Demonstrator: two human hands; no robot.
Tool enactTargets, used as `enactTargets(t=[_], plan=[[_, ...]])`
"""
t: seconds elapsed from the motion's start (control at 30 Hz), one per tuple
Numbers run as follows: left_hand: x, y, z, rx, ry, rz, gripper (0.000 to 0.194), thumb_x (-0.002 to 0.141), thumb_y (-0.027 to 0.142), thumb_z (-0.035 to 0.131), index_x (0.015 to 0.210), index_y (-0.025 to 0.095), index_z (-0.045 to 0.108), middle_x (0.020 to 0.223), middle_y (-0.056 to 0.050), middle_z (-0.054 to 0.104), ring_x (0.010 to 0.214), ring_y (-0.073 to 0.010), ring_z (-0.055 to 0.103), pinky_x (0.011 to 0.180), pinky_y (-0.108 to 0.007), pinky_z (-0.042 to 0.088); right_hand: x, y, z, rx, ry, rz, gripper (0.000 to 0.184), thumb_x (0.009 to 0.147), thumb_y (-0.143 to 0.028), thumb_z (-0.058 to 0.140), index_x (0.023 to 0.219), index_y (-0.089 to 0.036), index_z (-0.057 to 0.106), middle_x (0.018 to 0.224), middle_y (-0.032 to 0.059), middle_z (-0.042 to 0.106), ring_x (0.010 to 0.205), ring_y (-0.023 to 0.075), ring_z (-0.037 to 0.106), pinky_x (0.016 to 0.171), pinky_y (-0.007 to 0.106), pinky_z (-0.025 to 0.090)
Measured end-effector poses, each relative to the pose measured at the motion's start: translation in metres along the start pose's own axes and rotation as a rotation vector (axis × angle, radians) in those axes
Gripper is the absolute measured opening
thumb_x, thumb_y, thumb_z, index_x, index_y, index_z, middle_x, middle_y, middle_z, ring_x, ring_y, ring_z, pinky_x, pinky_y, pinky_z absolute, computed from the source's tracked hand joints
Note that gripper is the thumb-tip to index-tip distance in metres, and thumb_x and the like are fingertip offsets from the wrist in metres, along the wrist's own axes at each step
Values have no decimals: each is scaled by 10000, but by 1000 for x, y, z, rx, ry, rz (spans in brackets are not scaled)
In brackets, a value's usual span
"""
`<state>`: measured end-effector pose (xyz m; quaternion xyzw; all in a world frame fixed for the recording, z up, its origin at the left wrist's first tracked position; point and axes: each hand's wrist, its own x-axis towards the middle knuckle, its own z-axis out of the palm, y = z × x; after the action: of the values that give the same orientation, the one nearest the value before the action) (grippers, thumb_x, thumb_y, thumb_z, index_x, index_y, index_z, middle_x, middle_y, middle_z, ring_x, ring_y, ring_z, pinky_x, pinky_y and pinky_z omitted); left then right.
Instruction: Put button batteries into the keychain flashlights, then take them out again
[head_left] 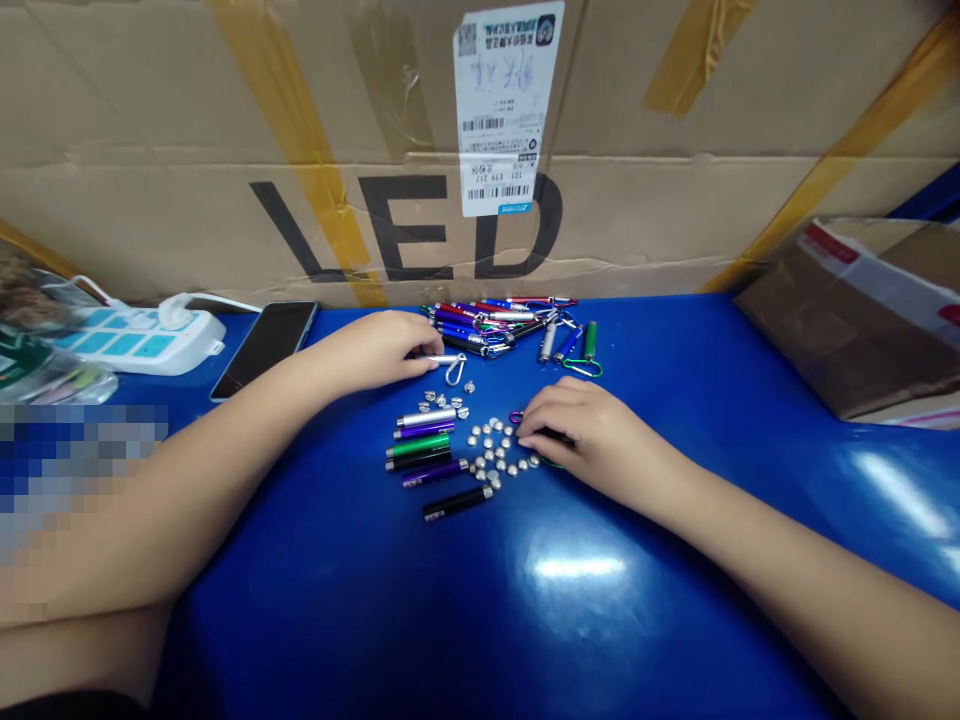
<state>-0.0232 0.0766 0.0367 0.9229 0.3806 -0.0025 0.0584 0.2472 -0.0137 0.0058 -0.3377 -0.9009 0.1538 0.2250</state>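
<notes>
While both forearms reach in from the near side over a blue bench (450, 610), the head view shows the left hand (367, 350) pinching a small silver torch (439, 359) with a clip loop (454, 372), its grip closed on the tube. That torch lies roughly level, its long axis running left to right and its clip end pointing right. The right hand (596, 440) is curled over a dark tube (553, 436) lying along much the same line, its end poking out to the left; whether that grip is clenched or merely resting cannot be told. Between the hands sit loose silver screw caps (487, 445), and just left of them lies a row of bare tubes (427, 450) in silver, purple, green and black. Farther off, a heap of clipped torches (487, 325) sits against a cardboard box (405, 235) marked LED. A firm pinch near the clip end seems the steadiest hold, keeping so slim a tube from rolling.
</notes>
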Motion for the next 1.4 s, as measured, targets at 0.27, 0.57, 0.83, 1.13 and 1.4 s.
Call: enactTargets(t=[0.27,0.57,0.83,1.13,1.4], plan=[[-4,27,-8,-48,73,53,198,889,300,519,939,199,682,946,-23,675,875,-169,603,796,-279,429,-4,-10,-19,-75,-198,87,59,837,-256,667,862,-216,701,800,23,666,754,159,592,718,295,414],[-10,73,-1,-12,-83,177,171,880,347,581,909,243,714,883,-13,668,871,-194,549,780,-312,378,-5,-12,-8,-68,-268,159,38,839,-191,647,840,-197,685,789,26,652,747,161,576,693,288,414],[-7,75,4,27,-140,133,187,886,275,552,875,241,735,898,-30,673,841,-189,557,779,-318,374,-5,-10,0,-11,-180,159,53,803,-151,676,790,-196,651,739,1,649,719,140,564,678,266,404],[-6,75,9,33,-122,134,196,877,314,573,898,187,721,901,-63,669,886,-217,587,789,-319,409,-4,-11,-1,23,-131,124,106,782,-138,701,710,-186,639,726,-5,662,699,133,573,680,264,398],[-7,71,6,77,-139,189,209,888,340,567,844,219,732,850,-38,670,822,-192,563,787,-311,393,-4,-11,-3,23,-178,112,96,797,-177,699,713,-197,658,728,-3,670,701,143,584,688,288,387]])
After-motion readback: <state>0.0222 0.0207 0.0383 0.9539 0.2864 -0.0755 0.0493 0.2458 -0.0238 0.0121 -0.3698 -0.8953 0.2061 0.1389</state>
